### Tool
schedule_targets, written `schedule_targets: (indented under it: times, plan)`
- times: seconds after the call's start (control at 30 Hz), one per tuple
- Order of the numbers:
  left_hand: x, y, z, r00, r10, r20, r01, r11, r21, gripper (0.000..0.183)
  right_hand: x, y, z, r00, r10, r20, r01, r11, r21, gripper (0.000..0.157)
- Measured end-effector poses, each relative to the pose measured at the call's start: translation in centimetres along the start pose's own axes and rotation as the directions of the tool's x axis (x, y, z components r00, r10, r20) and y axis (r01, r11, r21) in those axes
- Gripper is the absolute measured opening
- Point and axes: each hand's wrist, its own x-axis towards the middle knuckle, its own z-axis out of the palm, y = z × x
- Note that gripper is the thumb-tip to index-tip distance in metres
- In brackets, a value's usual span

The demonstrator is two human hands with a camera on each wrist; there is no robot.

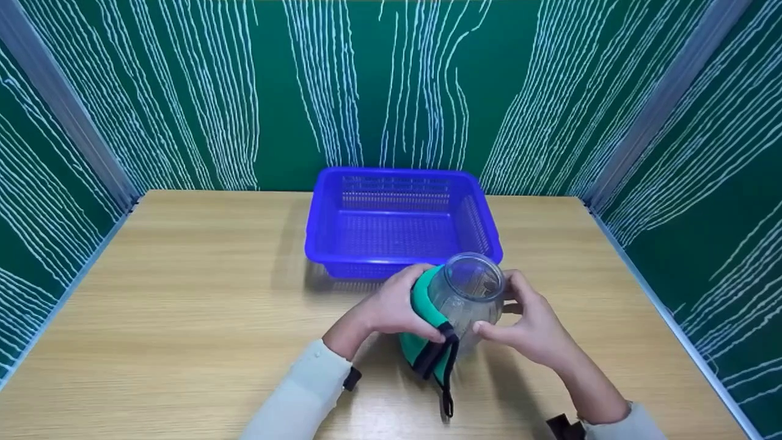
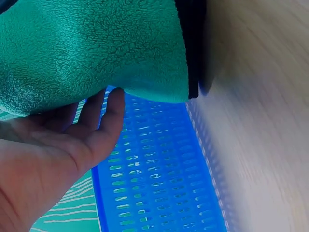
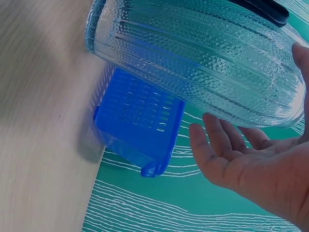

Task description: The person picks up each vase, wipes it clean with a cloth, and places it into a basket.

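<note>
A clear ribbed glass jar (image 1: 467, 305) with an open mouth stands between the two hands in the head view. Wrapped against its left side is a green fleecy cloth (image 1: 427, 299) with black edging and a black hanging loop. My left hand (image 1: 394, 305) grips the cloth around the jar, thumb in front. From the other side my right hand (image 1: 534, 324) holds the jar, its thumb on the front and its fingers around the right side. The right wrist view shows the jar's dotted, ribbed wall (image 3: 203, 58) above the curved fingers. Cloth hides the jar's left part.
Just behind the jar, a blue perforated plastic basket (image 1: 403, 238) sits on the wooden table (image 1: 183, 318). Green panels (image 1: 397, 79) with white wavy lines close off the back and sides.
</note>
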Motion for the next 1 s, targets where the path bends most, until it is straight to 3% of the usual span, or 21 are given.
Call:
schedule_targets:
  times: [0.23, 0.6, 0.8, 1.0]
  plan:
    - [-0.1, 0.4, -0.1, 1.000, 0.000, -0.026, -0.002, 0.997, -0.073, 0.093, 0.0, -0.2, -0.1, 1.000, -0.009, 0.007, 0.009, 1.000, -0.011, 0.065]
    - [0.3, 1.6, -0.6, 0.999, -0.014, -0.031, 0.010, 0.991, -0.130, 0.088, -0.4, -3.1, -0.6, 1.000, -0.003, 0.011, 0.003, 1.000, 0.013, 0.076]
    - [0.4, 2.4, -1.0, 0.999, -0.005, -0.032, 0.001, 0.991, -0.134, 0.085, -0.4, -3.2, -0.8, 1.000, 0.006, 0.011, -0.006, 1.000, 0.013, 0.068]
    - [0.5, 3.0, -1.4, 0.999, 0.030, -0.034, -0.035, 0.988, -0.150, 0.083, -0.2, -3.0, -0.9, 0.998, -0.049, 0.033, 0.047, 0.997, 0.058, 0.066]
